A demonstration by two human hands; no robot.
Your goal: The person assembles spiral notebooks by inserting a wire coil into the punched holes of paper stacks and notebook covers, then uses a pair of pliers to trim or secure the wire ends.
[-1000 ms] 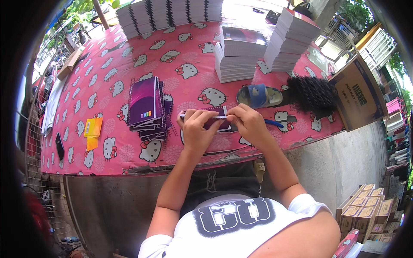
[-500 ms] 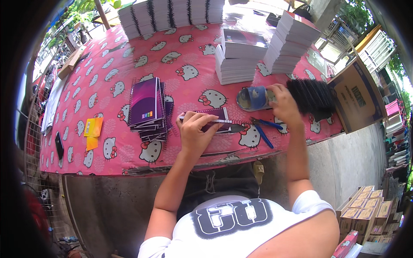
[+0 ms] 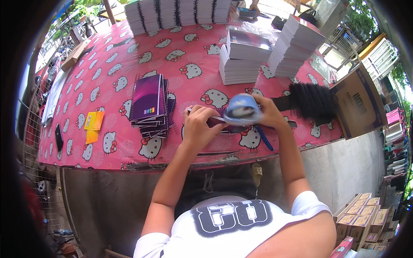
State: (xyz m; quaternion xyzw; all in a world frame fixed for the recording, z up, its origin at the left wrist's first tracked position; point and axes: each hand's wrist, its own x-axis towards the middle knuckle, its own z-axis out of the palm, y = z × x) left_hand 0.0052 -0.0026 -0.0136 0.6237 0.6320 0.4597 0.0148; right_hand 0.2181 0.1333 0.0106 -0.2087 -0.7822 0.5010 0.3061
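Note:
My left hand (image 3: 200, 125) is closed on a purple notebook (image 3: 232, 129) lying near the table's front edge, fingers and thumb along its bound edge. Most of the notebook is hidden by my hands. In my right hand (image 3: 269, 114) is a blue-and-grey slipper (image 3: 241, 108), smeared by motion, held over the notebook's right part. Just below that hand shows a blue handle of the pliers (image 3: 264, 138); their jaws are covered. To the left sits an uneven pile of purple spiral notebooks (image 3: 147, 99).
Tall stacks of bound pages (image 3: 243, 64) stand behind my right hand. Black binding coils (image 3: 312, 103) lie to the right beside a cardboard box (image 3: 359, 103). Yellow-orange booklets (image 3: 93, 124) and a black phone (image 3: 59, 137) are at the left. Spiral-bound books (image 3: 180, 17) line the back.
My right hand has picked up the slipper from the table and brought it left over the notebook. My left hand stays on the notebook.

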